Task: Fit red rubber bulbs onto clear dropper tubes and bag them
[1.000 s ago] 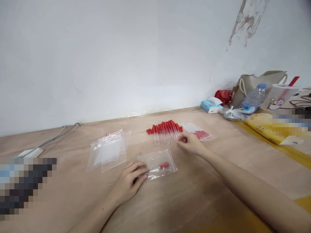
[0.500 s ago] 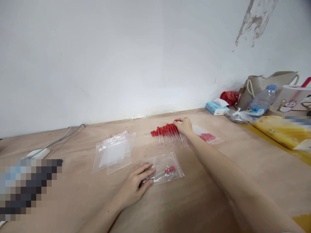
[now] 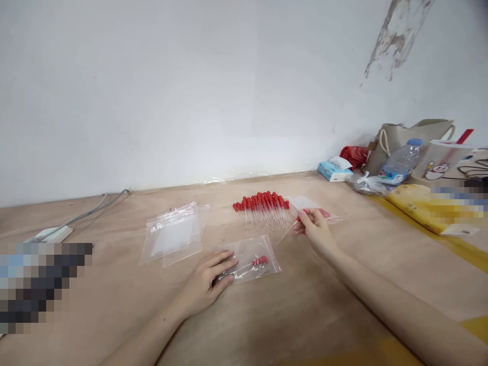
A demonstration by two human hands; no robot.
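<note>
My left hand [image 3: 209,279] lies with its fingers spread across the left end of a clear zip bag [image 3: 272,268]. Inside that bag is a dropper [image 3: 260,261] with a red rubber bulb; my fingers cover part of the bag. My right hand [image 3: 314,227] pinches a second dropper [image 3: 285,233] by its red bulb, the thin clear tube slanting down to the left. Just left of this hand, a row of red-bulbed droppers [image 3: 263,202] lies side by side. Partly behind the hand rests another clear bag [image 3: 299,202] with red bulbs in it.
Overlapping flat zip bags [image 3: 173,236] lie on the left of the brown-covered table. At the back right stand a tissue pack [image 3: 333,170], a plastic bottle [image 3: 402,160], a cup [image 3: 438,160] and a grey bag [image 3: 419,129]. A cable [image 3: 95,206] runs along the left.
My right hand has drawn a dropper from the right part of the row and moved right and toward me. My left hand stays on the bag; the view has shifted slightly.
</note>
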